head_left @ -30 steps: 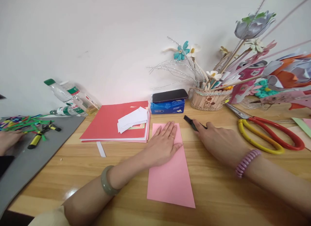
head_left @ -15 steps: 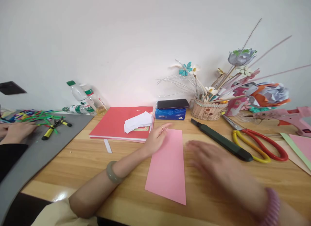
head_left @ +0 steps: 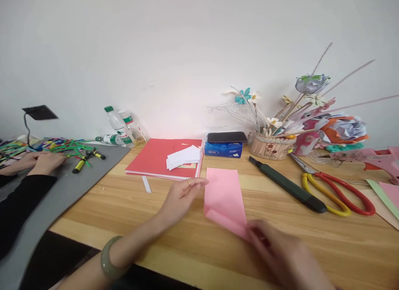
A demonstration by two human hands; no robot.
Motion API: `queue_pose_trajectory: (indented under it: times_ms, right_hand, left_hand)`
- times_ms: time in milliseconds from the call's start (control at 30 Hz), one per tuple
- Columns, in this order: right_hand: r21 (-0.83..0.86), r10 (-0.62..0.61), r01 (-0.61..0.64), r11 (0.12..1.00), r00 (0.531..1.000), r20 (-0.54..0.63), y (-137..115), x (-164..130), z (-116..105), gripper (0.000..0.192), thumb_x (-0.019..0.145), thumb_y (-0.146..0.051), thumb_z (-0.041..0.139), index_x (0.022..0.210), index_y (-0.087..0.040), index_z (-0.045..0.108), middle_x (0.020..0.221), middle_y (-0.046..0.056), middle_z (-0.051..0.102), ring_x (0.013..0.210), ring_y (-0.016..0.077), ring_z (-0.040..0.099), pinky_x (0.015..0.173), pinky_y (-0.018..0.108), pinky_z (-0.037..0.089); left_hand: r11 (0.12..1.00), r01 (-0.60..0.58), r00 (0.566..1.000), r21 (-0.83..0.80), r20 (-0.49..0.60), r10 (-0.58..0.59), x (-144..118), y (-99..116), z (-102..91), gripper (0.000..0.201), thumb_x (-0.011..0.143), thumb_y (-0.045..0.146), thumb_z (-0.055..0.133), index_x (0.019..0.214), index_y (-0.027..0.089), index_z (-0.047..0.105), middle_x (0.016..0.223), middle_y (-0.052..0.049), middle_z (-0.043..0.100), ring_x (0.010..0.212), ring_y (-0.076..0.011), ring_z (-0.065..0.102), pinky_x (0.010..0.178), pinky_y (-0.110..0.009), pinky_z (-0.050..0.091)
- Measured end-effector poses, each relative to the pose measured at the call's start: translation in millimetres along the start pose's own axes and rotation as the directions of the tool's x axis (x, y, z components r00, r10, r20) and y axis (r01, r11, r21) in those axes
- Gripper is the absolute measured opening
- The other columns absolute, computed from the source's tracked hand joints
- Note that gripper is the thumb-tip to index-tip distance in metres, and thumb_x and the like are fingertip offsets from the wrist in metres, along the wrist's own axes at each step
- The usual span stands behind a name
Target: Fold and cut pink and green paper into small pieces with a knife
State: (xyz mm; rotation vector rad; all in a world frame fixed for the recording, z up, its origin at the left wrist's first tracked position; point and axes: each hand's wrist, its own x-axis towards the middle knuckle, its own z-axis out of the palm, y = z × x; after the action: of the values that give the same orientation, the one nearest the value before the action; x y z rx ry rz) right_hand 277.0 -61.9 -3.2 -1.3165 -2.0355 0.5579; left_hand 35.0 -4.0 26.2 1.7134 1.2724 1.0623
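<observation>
Head camera, single view | looks forward and down across wooden table [head_left: 193, 223] toward white wall | close above table's near edge | red folder [head_left: 158, 159] lies beyond, mid-table, centre-left.

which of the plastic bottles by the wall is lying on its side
The green-labelled bottle lying flat at the edge of the grey mat, cap pointing left. The two others behind it, the green-capped bottle and its neighbour, stand tilted against the wall.

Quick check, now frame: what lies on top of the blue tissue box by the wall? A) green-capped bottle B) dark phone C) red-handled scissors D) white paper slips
B: a dark flat phone lies on the blue tissue box; the red-and-yellow-handled scissors lie on the wooden table to its right.
</observation>
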Motion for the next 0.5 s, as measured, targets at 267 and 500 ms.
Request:
queue_pose_trajectory:
  times_ms: [267,500]
  right_hand:
    - [0.756,0.445,-0.362,0.545,0.889,0.105,-14.9,34.7,-13.4,0.027,0.090,-0.042,0.036,0.094,-0.019,0.050,0.101,0.010,0.067,0.096,0.0199,0.064,0.086,0.037,0.050]
    - [0.823,0.443,-0.399,0.403,0.873,0.206,-25.2,9.6,2.8,0.040,0.085,-0.046,0.045,0.109,-0.017,0.058,0.112,0.011,0.064,0.105,0.0255,0.059,0.086,0.043,0.049]
  left_hand:
    - [0.847,-0.451,0.887,0.280,0.037,0.460,-27.0,23.4,22.8,0.023,0.085,0.022,0.050,0.106,0.018,0.057,0.100,-0.009,0.064,0.093,-0.0185,0.061,0.082,-0.031,0.050]
    - [0.442,-0.655,0.700,0.613,0.271,0.661,-22.7,27.3,57.4,0.051,0.084,0.032,0.049,0.128,0.006,0.041,0.130,-0.021,0.050,0.119,-0.0335,0.046,0.094,-0.048,0.043]
